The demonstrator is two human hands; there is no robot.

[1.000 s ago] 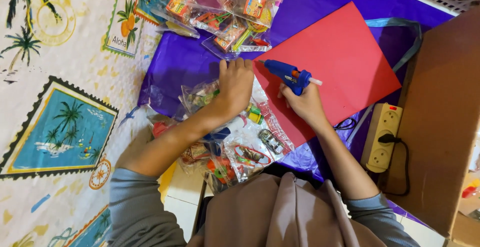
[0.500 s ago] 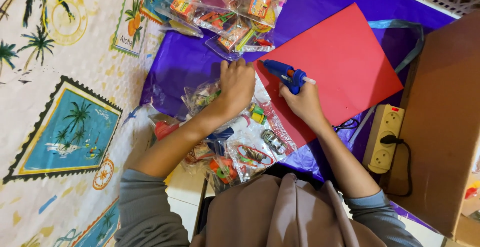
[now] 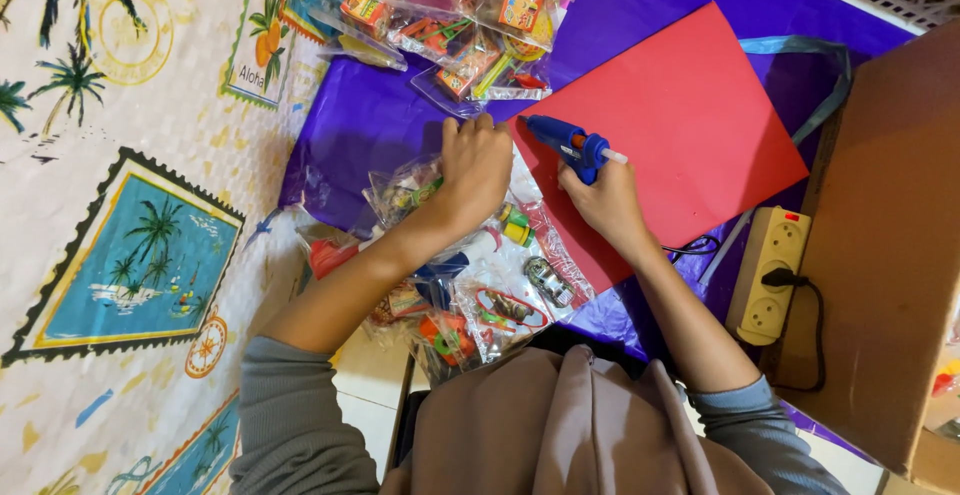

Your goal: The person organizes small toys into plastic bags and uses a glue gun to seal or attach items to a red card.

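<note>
Purple cloth [image 3: 380,125]: right hand [image 3: 605,200] grips one blue glue gun [image 3: 565,143]; left hand [image 3: 478,165] presses one red sheet [image 3: 690,125].

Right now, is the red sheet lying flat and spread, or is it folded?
Spread flat. The red sheet lies open on the purple cover, with no fold visible; the right hand holds a blue glue gun over its corner.

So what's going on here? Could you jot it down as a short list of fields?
Setting: purple sheet spread over a palm-tree patterned cloth
Right hand: grips a blue glue gun, nozzle at the corner of a red sheet
Left hand: presses flat on small clear toy packets
More packets: piled at the far edge
Power strip: right side, one black plug in
Cardboard box: far right
</note>
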